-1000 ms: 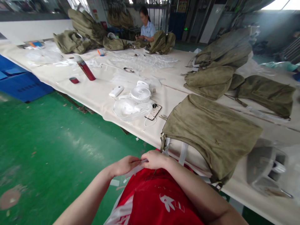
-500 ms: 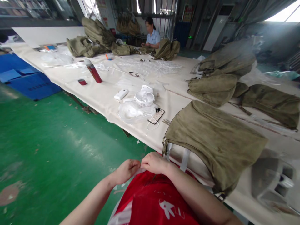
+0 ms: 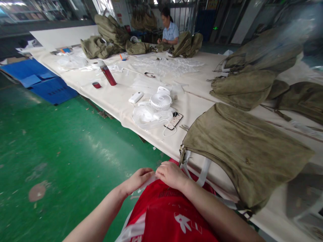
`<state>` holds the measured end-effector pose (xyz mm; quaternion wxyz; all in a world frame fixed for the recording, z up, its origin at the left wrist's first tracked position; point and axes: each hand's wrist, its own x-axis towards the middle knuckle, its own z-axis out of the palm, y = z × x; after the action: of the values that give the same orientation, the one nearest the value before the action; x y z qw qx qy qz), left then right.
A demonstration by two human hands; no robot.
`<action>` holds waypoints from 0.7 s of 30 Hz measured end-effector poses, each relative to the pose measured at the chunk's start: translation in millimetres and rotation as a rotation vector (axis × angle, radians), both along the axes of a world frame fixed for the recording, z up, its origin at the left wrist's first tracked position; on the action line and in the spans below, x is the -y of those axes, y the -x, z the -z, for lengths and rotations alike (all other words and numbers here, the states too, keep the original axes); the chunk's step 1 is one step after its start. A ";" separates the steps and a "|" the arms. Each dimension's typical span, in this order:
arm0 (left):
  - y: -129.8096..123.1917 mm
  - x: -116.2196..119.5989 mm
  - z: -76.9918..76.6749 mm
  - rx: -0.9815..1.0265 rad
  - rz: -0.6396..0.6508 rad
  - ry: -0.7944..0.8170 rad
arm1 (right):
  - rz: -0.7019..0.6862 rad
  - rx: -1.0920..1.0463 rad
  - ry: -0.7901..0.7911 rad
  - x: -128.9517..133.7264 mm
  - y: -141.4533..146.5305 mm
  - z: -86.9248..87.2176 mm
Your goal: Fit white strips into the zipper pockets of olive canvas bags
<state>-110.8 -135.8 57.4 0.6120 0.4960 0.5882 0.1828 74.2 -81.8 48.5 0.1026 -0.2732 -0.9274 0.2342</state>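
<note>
My left hand (image 3: 138,179) and my right hand (image 3: 171,174) meet in front of my red apron (image 3: 166,205), fingers bent and closed. Between them shows a thin, whitish, see-through piece (image 3: 150,180), perhaps plastic film; most of it is hidden by the fingers. Just right of my right hand, an olive-green cloth bag (image 3: 242,144) lies flat on the table, its opening toward me. White straps (image 3: 205,170) hang from it over the table edge. Neither hand touches the bag's cloth.
On the cream table (image 3: 113,104) lie a phone (image 3: 174,121), a white fan (image 3: 160,101), a power bank (image 3: 136,97) and a red flask (image 3: 108,74). More olive bags (image 3: 243,89) lie to the right. Blue boxes (image 3: 52,89) stand left. A person (image 3: 170,31) sits at the far side.
The view has shifted slightly, so the table's things appear farther right. My hands stay together at the apron; the left fingers have straightened a little.
</note>
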 end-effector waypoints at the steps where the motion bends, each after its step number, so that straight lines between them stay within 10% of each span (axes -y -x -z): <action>1: 1.4 -0.6 -3.7 0.006 0.045 -0.015 | 0.001 -0.015 0.036 -0.3 -1.8 -0.6; 12: -1.5 -4.0 -27.2 -0.151 0.380 -0.124 | -0.088 0.130 0.224 2.6 -3.0 -6.6; 21: -3.2 1.5 -6.5 -0.016 0.022 0.031 | -0.082 -0.053 -0.072 9.3 -3.6 -8.0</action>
<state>-107.6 -137.4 63.9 0.6169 0.4944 0.5903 0.1633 77.8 -91.1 56.6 0.1272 -0.2248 -0.9425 0.2120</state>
